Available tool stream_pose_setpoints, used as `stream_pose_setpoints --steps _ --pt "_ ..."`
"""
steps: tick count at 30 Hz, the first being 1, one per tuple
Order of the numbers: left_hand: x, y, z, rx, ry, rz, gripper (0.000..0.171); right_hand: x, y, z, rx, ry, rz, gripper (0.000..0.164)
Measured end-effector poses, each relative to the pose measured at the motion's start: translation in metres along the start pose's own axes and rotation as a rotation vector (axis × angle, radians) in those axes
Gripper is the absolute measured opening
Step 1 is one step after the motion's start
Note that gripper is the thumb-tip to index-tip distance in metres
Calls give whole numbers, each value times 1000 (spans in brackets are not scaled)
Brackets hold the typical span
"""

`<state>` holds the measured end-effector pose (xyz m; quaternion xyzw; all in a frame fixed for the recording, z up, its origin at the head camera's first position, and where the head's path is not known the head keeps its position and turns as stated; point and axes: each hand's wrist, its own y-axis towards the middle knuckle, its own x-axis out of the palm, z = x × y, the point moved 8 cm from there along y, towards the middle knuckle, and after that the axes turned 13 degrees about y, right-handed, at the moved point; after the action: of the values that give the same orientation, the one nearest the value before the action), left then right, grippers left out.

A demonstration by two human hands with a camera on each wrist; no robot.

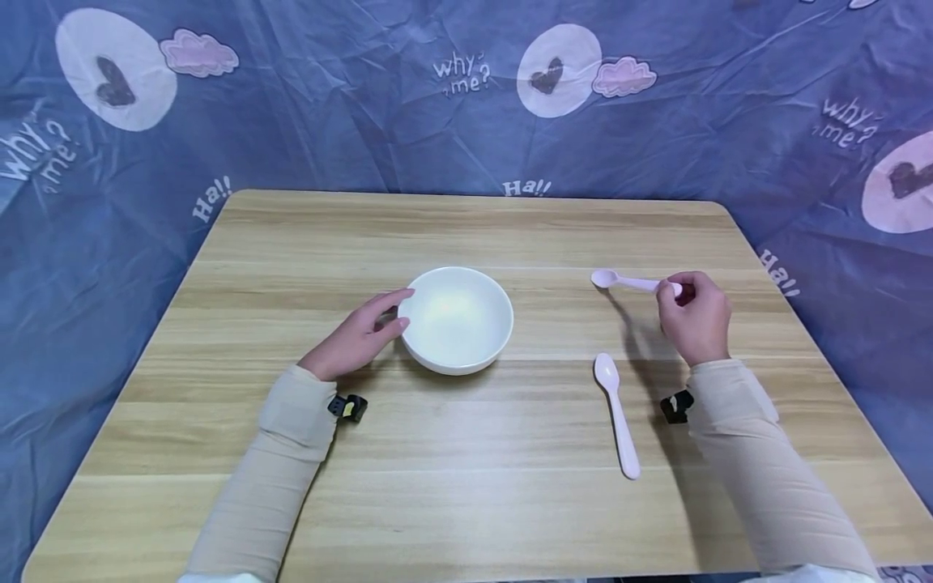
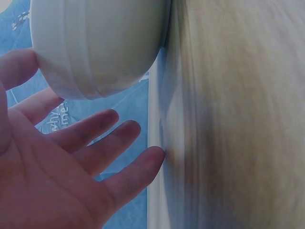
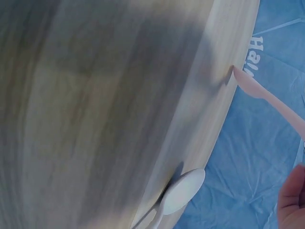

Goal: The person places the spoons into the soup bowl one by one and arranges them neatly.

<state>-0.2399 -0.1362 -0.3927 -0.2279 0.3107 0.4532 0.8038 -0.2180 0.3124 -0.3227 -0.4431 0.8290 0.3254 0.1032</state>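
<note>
A white bowl (image 1: 457, 320) stands upright at the middle of the wooden table. At its left side my left hand (image 1: 357, 336) touches the outer wall with thumb and forefinger. The left wrist view shows the other fingers of this hand (image 2: 62, 167) spread loosely below the bowl (image 2: 105, 43). Right of the bowl, my right hand (image 1: 696, 320) pinches the handle end of a pale pink spoon (image 1: 605, 279), its bowl end pointing left. In the right wrist view that spoon's tip (image 3: 248, 82) meets the tabletop, while only part of the hand (image 3: 291, 200) shows.
A second pale spoon (image 1: 619, 425) lies on the table (image 1: 474, 518), nearer me, with its handle towards the front edge. Behind the table hangs a blue printed cloth (image 1: 350, 113), which also runs down both sides.
</note>
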Motion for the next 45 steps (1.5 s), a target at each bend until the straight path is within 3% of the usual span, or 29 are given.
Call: stream_pose_setpoints --steps 12,20,38,45 --pt "-2 1 1 8 -7 3 55 -2 0 -3 -7 51 62 22" --pt "-2 -1 -2 3 -15 14 53 1 0 -9 -2 77 42 19" --pt "-2 -3 3 34 -24 20 53 13 -8 -43 -101 161 -26 18" --pt "-3 -3 4 9 -12 13 53 16 -15 -55 -128 202 -50 16"
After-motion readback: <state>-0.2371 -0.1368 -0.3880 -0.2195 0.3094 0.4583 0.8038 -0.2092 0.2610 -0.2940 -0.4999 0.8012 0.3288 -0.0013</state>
